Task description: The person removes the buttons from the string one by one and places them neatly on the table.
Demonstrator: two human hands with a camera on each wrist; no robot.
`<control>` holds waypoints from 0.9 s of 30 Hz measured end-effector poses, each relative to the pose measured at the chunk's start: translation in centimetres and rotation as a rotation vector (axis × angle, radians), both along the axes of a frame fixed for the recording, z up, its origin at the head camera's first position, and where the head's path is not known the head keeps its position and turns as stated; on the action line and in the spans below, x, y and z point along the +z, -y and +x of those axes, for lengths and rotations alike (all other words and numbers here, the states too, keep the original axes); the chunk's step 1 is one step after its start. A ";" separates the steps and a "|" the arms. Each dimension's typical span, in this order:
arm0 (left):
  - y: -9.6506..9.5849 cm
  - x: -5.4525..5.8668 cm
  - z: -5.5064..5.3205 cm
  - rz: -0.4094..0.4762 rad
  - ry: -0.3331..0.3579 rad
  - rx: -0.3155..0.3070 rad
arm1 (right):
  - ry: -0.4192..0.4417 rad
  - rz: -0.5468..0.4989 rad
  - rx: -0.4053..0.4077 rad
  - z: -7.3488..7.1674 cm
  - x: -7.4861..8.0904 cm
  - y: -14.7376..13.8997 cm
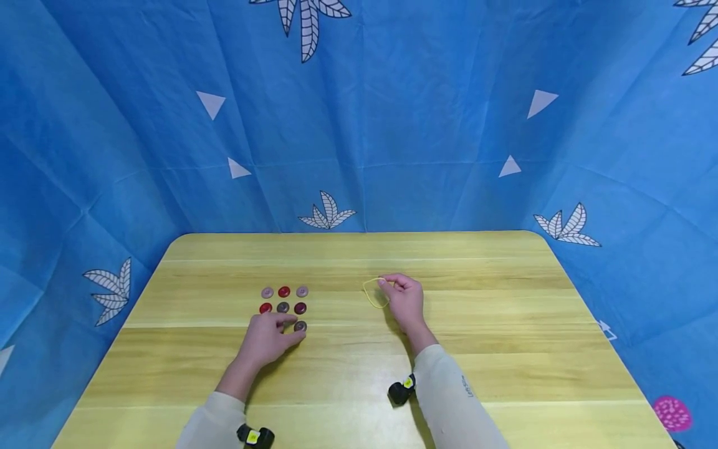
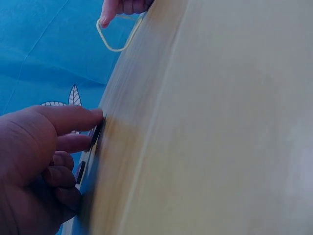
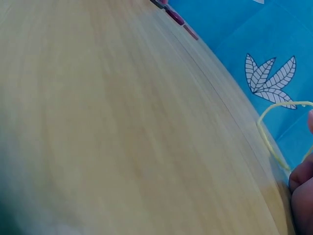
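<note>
On the left of the table, buttons in red, pale pink and dark shades lie in neat rows. At their near right corner is a dark grey button (image 1: 300, 326), its rim between the thumb and index finger of my left hand (image 1: 266, 340). The left wrist view shows this dark button (image 2: 97, 131) edge-on, touched by both digits. Part of the nearest row lies hidden under that hand. To the right, my right hand (image 1: 405, 302) pinches a thin yellow rubber band (image 1: 367, 297), which hangs as a loose loop just above the table. The loop also shows in the right wrist view.
The wooden table (image 1: 348, 374) has rounded far corners. A blue patterned cloth (image 1: 392, 125) hangs behind it and along both sides. Other buttons, such as a red button (image 1: 284, 291) and a maroon button (image 1: 300, 308), lie close beyond the left fingers.
</note>
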State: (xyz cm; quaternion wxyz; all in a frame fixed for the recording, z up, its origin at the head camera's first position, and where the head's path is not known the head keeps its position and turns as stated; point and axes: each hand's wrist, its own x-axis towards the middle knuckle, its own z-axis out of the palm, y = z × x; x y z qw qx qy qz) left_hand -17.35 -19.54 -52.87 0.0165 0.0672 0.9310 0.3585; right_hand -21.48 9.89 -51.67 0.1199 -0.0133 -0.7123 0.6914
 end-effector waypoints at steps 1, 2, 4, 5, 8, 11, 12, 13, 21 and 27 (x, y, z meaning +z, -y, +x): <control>-0.1 0.0 0.0 -0.003 -0.006 -0.004 | 0.001 0.000 -0.001 0.0 0.0 -0.1; -0.2 0.0 0.0 -0.004 -0.011 -0.008 | 0.002 0.001 -0.002 0.1 0.1 -0.1; -0.3 0.0 0.0 -0.010 -0.024 -0.012 | -0.001 0.003 -0.007 0.1 0.0 -0.2; -0.4 0.0 0.0 -0.011 -0.029 -0.011 | -0.001 0.004 -0.010 0.1 0.0 -0.2; -0.3 0.0 0.0 -0.010 -0.036 -0.009 | -0.004 -0.005 -0.014 -0.3 -0.8 -0.3; -0.2 0.0 0.0 -0.004 -0.030 -0.005 | 0.002 -0.029 -0.021 -1.1 -2.2 -0.5; -0.1 0.0 0.0 0.002 -0.027 -0.004 | 0.002 -0.035 -0.022 -1.4 -2.7 -0.6; -0.1 0.0 0.0 0.009 -0.022 -0.001 | 0.000 -0.040 -0.024 -1.8 -3.3 -0.7; 0.3 -0.1 0.7 0.114 0.079 0.021 | -0.017 0.059 -0.104 -1.4 -5.0 -0.9; 0.1 0.4 0.9 0.158 0.042 0.055 | 0.007 0.053 -0.181 -0.5 -5.9 -0.9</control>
